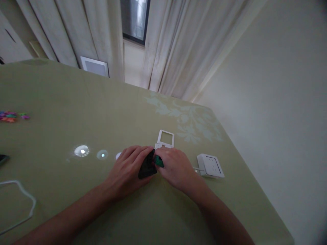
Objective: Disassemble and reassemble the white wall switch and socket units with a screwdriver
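Observation:
Near the middle of the table, my left hand (130,166) is closed around a black box-like thing (148,166), whose open-looking dark side faces right. My right hand (176,166) is closed on a small green object (159,161) and presses up against the black box. The fingers cover most of the green object, so its kind does not show. Just beyond both hands lies a white square frame (166,137), like a switch plate cover. To the right stands a white wall socket box (211,166) with a pale cable (198,169) at its left side.
The pale green table (76,109) runs back to curtains (102,34) and right to a wall (281,85). Small colourful pieces (10,116) lie far left. A white cable (32,204) loops at the lower left, below a dark object (3,159).

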